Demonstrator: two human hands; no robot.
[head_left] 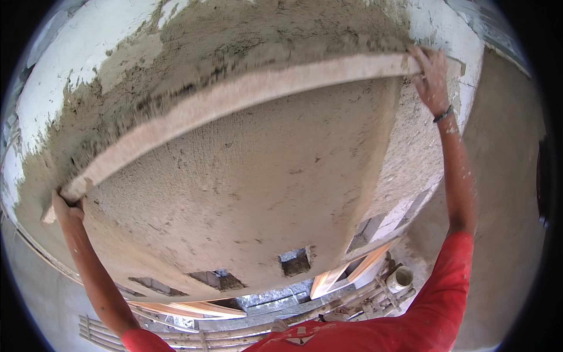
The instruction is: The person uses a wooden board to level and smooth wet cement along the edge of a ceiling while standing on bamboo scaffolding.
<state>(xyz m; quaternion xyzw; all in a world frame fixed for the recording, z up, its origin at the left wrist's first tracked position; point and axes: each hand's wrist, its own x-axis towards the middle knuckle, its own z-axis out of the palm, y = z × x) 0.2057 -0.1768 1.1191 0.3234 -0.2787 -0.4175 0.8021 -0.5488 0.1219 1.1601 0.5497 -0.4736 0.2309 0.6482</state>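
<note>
A long, pale wooden straightedge (252, 94) lies across the grey plastered wall (252, 182), slanting up from left to right and looking bowed in this wide view. Near its lower left end my left hand (69, 210) is closed around the board, thumb along the near face. My right hand (433, 82), with a dark band at the wrist, grips it close to the upper right end, fingers over the top edge. Rough, wet-looking mortar (246, 41) covers the wall just above the board; below it the surface is smoother. Both arms are stretched out, and plaster specks dot the right one.
White, unplastered patches (105, 29) border the mortar. Several rectangular openings (294, 261) pierce the lower wall, near orange-brown wooden frames (337, 278). Below are scaffold poles (234, 337) and a mortar-stained bucket (400, 278). Another plastered wall (504, 164) rises at right.
</note>
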